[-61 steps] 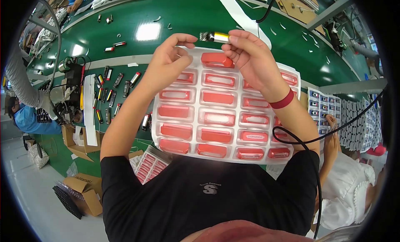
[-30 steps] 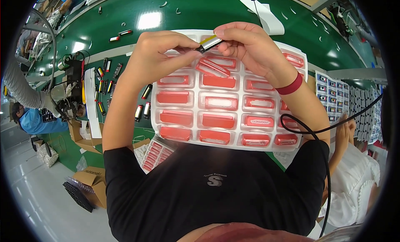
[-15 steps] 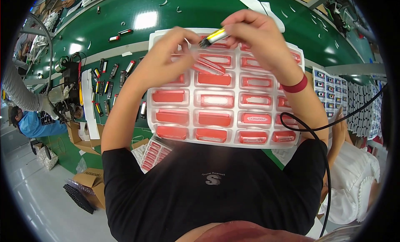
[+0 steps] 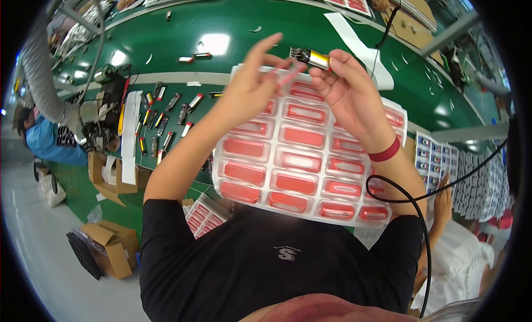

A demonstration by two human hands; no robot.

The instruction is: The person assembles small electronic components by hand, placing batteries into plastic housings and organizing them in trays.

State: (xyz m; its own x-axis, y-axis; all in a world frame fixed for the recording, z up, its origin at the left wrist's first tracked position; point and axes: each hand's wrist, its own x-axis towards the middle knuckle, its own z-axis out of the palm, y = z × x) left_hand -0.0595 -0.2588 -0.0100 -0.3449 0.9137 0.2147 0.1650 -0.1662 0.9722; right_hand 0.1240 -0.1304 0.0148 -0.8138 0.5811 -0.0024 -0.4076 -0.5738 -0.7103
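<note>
My right hand [image 4: 354, 95] pinches a small battery cell [image 4: 318, 59] with a yellow band and a black end piece, its palm partly turned up. The black end points left, toward my left hand [image 4: 252, 92]. Between that hand's thumb and fingers is a blurred red plastic shell [image 4: 289, 74], slanting up close below the cell; its index finger stretches upward. Both hands are over the far part of a white moulded tray [image 4: 219, 162]. Rows of compartments in it hold red plastic shells [image 4: 301, 160], some with pale centres.
Loose battery cells [image 4: 182, 114] lie left on the green table [image 4: 255, 14], beside a white strip [image 4: 131, 136]. A black cable [image 4: 396, 199] loops by my right forearm. Another person's hand [image 4: 442, 203] is at right, near a tray of blue parts [image 4: 429, 156]. Cardboard boxes [image 4: 113, 255] stand lower left.
The red shell that lay tilted over the tray is now raised in my left hand. My right hand has turned palm-up with the cell. The whole view has shifted, with the tray appearing lower.
</note>
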